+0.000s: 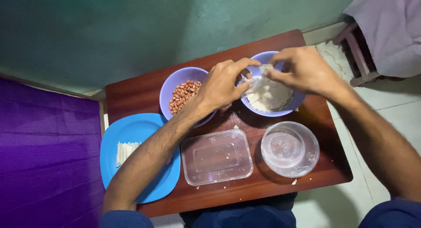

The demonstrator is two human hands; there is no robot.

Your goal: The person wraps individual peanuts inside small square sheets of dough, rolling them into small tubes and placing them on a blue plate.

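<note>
- Both my hands meet over the lavender bowl [293,103] of white dough sheets [268,95] at the far side of the table [144,92].
- My left hand [223,85] pinches the edge of a sheet between thumb and fingers.
- My right hand [302,70] grips a small white piece [265,69] just above the bowl.
- Beside it, a second lavender bowl [173,85] holds peanuts [184,95].
- Nearer me sit a blue plate [131,131] with white strips [125,151], a clear rectangular container [217,157] and a clear round tub [289,149].
</note>
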